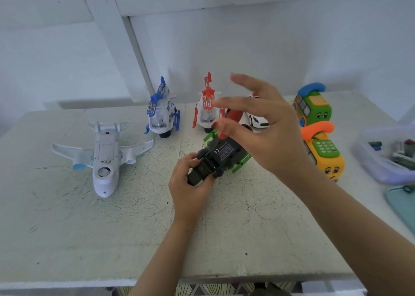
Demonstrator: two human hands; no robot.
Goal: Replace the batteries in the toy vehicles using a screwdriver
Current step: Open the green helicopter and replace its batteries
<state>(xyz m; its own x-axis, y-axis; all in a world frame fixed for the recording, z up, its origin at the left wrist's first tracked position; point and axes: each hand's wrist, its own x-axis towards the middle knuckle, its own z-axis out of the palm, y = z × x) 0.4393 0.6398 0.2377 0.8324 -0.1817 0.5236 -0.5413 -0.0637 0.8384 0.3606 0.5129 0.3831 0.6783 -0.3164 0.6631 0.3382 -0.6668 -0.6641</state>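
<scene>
"Head view: where's the green helicopter point(224, 153)?"
"Middle of the table point(112, 239), belly up, long axis running 7 to 1 o'clock; which end is the nose, I can't tell. The left hand point(190, 183) grips its 7 o'clock end; the right hand point(269, 134) hovers above, fingers spread wide."
"Risk?"
"Held at one end only, it may pivot or slip out once anything presses on the belly."
</scene>
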